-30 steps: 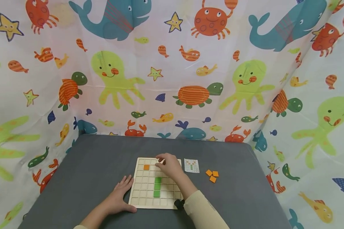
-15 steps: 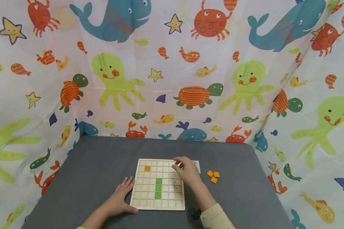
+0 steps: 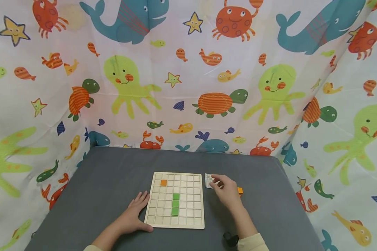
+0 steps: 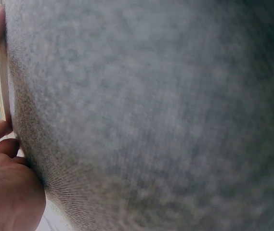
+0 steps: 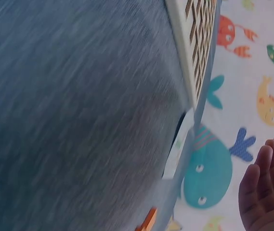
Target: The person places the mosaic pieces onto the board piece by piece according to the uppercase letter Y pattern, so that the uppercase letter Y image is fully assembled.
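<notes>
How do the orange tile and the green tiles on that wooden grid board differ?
The orange tile is a single square near the board's far left corner; the green tiles form a column of three near the middle. The orange tile stands alone, apart from any other piece, while the green tiles touch one another end to end. Both lie flat in cells of the wooden board, and neither hand touches them.
</notes>
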Motion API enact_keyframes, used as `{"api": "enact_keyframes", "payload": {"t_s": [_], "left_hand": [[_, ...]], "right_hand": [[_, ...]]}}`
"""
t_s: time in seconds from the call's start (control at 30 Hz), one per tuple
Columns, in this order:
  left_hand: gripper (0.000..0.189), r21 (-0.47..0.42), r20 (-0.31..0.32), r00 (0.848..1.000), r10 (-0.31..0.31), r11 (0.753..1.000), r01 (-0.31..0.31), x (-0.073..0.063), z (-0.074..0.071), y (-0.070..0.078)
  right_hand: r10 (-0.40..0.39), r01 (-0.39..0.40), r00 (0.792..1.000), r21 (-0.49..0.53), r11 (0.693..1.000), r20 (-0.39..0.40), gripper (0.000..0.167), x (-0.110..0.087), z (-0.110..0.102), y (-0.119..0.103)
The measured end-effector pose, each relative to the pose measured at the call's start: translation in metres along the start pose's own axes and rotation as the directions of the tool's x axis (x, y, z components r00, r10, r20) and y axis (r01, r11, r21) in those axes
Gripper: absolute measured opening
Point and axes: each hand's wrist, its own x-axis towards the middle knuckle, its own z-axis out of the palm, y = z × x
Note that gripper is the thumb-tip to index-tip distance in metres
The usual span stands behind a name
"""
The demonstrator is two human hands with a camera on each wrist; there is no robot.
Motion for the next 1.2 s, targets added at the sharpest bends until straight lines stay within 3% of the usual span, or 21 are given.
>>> {"api": "enact_keyframes", "payload": {"t_s": [0.43, 0.67, 1.0, 1.2], "left_hand": [[0.134, -0.016, -0.011, 1.0, 0.015, 1.0, -0.015, -0.002, -0.001, 0.001], [0.134, -0.015, -0.007, 1.0, -0.004, 1.0, 0.004, -0.002, -0.001, 0.001], [0.134, -0.009, -0.01, 1.0, 0.012, 1.0, -0.012, -0.002, -0.002, 0.002], [0.134, -0.012, -0.009, 1.0, 0.009, 1.0, -0.009, -0.002, -0.003, 0.003]], "right_hand": [[0.18, -0.18, 0.984, -0.074, 0.981, -0.008, 0.034, -0.012, -0.047, 0.051], [0.29, -0.282, 0.956, -0.118, 0.952, 0.054, 0.041, -0.017, -0.067, 0.082], [0.389, -0.363, 0.911, -0.181, 0.914, 0.138, 0.045, -0.013, -0.071, 0.103], [0.389, -0.343, 0.896, -0.221, 0.913, 0.215, 0.043, -0.006, -0.07, 0.109]]}}
